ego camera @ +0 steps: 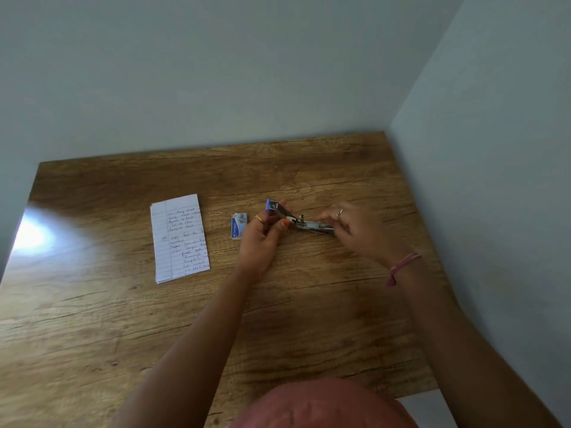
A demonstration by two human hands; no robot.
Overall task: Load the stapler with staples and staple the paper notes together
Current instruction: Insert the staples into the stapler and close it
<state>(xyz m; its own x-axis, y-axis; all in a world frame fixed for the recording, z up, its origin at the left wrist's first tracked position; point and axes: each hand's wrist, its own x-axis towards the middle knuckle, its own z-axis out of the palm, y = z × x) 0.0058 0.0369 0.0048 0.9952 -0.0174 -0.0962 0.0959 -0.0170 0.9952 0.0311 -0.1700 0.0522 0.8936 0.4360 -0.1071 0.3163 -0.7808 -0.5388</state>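
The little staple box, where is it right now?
In the head view the staple box lies flat on the wooden table, between the paper notes on its left and the left hand, which holds the opened stapler.

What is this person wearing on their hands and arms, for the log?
Both forearms are bare, with no sleeves in view. The left hand has a gold-coloured ring on one finger and orange polish on the thumbnail. The right hand has a silver-coloured ring, and a pink thread band with a loose end sits at that wrist.
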